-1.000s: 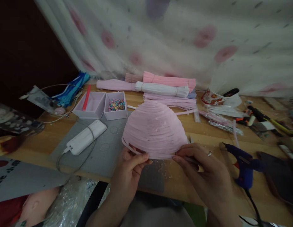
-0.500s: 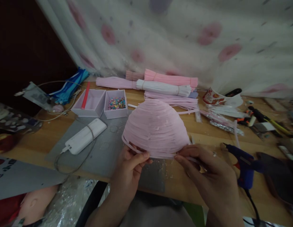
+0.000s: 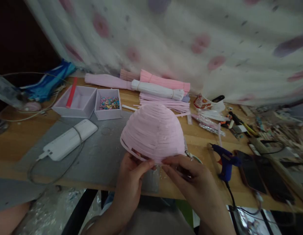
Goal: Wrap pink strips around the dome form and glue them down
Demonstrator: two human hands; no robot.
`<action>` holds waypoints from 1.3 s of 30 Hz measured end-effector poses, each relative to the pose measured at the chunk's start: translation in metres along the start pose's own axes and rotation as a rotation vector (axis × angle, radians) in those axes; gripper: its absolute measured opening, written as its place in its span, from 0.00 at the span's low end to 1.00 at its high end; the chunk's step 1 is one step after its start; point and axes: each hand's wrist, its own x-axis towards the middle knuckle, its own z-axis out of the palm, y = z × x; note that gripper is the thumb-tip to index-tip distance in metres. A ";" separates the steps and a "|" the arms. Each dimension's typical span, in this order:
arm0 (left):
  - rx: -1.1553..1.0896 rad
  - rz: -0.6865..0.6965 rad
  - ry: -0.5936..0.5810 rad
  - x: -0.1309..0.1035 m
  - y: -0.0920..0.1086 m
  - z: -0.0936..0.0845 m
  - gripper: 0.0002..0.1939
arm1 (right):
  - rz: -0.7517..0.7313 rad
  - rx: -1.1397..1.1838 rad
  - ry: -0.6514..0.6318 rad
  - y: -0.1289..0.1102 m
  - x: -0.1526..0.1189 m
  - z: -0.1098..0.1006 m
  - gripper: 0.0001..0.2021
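A pale pink dome [image 3: 153,130] of pipe cleaners laid in rows sits between my hands above the table's front part, its rim towards me. My left hand [image 3: 132,176] pinches the rim from below, thumb on the near side. Along that edge runs a pink pipe cleaner [image 3: 128,148], standing a little off the dome at the left. Close to the left thumb, my right hand [image 3: 188,173] pinches this strip against the rim between thumb and forefinger. Its other fingers are curled and partly hidden.
A blue glue gun [image 3: 225,160] lies right of my hands, beside dark phones [image 3: 251,169]. Left are a white power bank [image 3: 70,140] with cable, a pink box [image 3: 85,101] and a bead box [image 3: 109,111]. Bundled pipe cleaners [image 3: 157,89] lie behind the dome.
My view has swung right, so the table's contents sit further left. My right hand has slid along the rim towards my left hand. The dome is turned slightly; both hands keep their pinch.
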 end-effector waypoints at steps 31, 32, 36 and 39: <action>-0.058 -0.010 0.043 0.016 0.013 -0.019 0.18 | -0.117 -0.039 0.101 0.018 0.028 -0.022 0.04; -0.067 -0.010 0.045 0.017 0.014 -0.021 0.18 | -0.143 -0.051 0.103 0.020 0.031 -0.024 0.04; -0.095 -0.020 0.037 0.019 0.017 -0.026 0.18 | -0.212 -0.081 0.082 0.030 0.040 -0.031 0.07; -0.111 -0.035 0.019 0.020 0.017 -0.028 0.18 | -0.219 -0.101 0.045 0.036 0.043 -0.034 0.11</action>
